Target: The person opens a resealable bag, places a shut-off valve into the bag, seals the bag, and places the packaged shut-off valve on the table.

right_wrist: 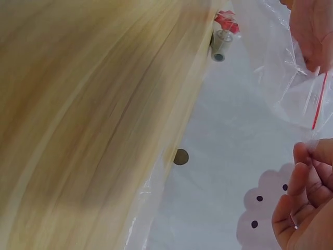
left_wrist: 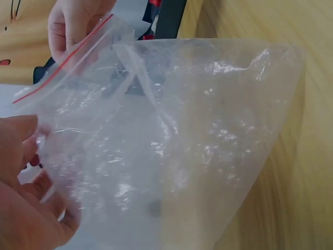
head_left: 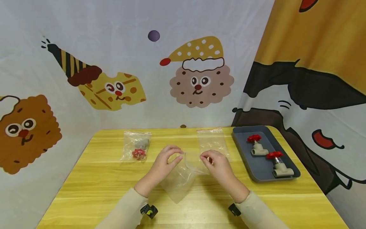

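A clear zip-lock bag (head_left: pixel 178 179) is held up over the table, its lower corner hanging toward the person. My left hand (head_left: pixel 168 159) holds it by one side, thumb and fingers curved at its edge. At the other end of the mouth, my right hand (head_left: pixel 215 162) pinches the bag between thumb and fingertips. A red zip line (left_wrist: pixel 65 60) runs along the mouth in the left wrist view. In the right wrist view the right hand (right_wrist: pixel 309 195) has its fingertips at the end of that line. No contents show inside this bag.
A bag with a red-handled valve (head_left: pixel 138 154) lies at the back left. Another clear zip-lock bag (head_left: pixel 213 140) lies flat behind the hands. The grey tray (head_left: pixel 248 168) at right contains two beige pipe valves (head_left: pixel 283 171) with red handwheels. A printed curtain (head_left: pixel 128 31) hangs behind the table.
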The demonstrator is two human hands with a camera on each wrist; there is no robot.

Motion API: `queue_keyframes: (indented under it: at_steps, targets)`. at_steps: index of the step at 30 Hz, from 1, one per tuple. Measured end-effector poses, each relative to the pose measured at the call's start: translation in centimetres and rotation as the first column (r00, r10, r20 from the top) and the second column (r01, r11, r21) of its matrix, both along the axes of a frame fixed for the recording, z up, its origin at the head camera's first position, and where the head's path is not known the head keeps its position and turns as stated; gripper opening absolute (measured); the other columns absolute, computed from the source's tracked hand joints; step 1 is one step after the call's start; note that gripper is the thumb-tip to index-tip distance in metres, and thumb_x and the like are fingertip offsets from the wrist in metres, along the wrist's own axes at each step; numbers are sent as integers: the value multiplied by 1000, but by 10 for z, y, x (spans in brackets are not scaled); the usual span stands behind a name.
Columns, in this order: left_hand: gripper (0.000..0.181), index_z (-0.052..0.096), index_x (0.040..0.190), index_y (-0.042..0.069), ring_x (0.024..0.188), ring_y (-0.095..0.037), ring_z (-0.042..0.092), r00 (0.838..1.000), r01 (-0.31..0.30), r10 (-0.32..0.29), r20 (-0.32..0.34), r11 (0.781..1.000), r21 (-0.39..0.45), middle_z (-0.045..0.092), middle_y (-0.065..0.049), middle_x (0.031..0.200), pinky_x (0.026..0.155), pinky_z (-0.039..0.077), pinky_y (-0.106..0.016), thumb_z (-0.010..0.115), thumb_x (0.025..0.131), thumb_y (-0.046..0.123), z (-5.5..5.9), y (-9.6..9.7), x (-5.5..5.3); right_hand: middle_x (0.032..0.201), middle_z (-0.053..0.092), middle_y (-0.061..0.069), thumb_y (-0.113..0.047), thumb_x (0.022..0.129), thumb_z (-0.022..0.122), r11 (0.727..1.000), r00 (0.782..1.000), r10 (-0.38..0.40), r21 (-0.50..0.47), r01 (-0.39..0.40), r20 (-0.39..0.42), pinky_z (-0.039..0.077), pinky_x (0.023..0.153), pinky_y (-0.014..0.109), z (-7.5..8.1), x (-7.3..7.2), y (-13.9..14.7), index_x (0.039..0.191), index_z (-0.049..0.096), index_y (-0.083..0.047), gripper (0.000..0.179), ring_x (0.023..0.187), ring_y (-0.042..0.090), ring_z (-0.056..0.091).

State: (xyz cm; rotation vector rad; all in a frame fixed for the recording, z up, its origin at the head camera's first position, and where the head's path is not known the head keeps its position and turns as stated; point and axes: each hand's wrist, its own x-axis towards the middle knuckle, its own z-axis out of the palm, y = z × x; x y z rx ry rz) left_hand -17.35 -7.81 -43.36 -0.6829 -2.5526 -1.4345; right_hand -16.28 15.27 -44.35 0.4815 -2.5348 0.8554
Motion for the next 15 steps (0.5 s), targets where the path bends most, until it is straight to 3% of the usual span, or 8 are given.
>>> queue_keyframes:
  at_steps: [5, 9, 12, 15]
  targets:
    - [14, 67, 102, 23, 102, -12, 58, 999, -14, 12, 51, 999, 49, 62, 7, 107, 88, 50, -42, 59, 94, 31, -2, 3, -1, 84, 63, -7, -16, 83, 73, 1000, 1000, 6, -7, -6, 7, 44, 55, 19, 1, 2, -3, 94, 69, -15, 11, 66, 6, 50]
    - [17, 68, 103, 21, 100, -11, 59, 997, -45, 42, 66, 998, 48, 65, 8, 106, 85, 53, -40, 58, 94, 32, -1, 5, -1, 103, 55, 3, -16, 82, 74, 1000, 995, 18, -10, -20, -101, 49, 65, 26, 5, 5, -6, 108, 60, -11, 30, 82, 15, 53]
    - [21, 68, 104, 17, 102, -12, 60, 997, -52, 49, 67, 998, 45, 65, 7, 106, 86, 53, -38, 58, 94, 32, -2, 5, -1, 109, 53, 6, -19, 81, 75, 996, 980, 93, 6, -93, -174, 51, 78, 33, 9, 9, -10, 107, 59, -8, 33, 95, 20, 54]
    - [24, 67, 106, 14, 104, -13, 60, 996, -52, 48, 71, 997, 53, 66, 6, 107, 87, 53, -39, 57, 95, 32, -3, 6, -1, 112, 57, 4, -26, 83, 74, 982, 974, 189, 48, -185, -126, 52, 86, 36, 11, 12, -14, 109, 62, -8, 34, 105, 20, 56]
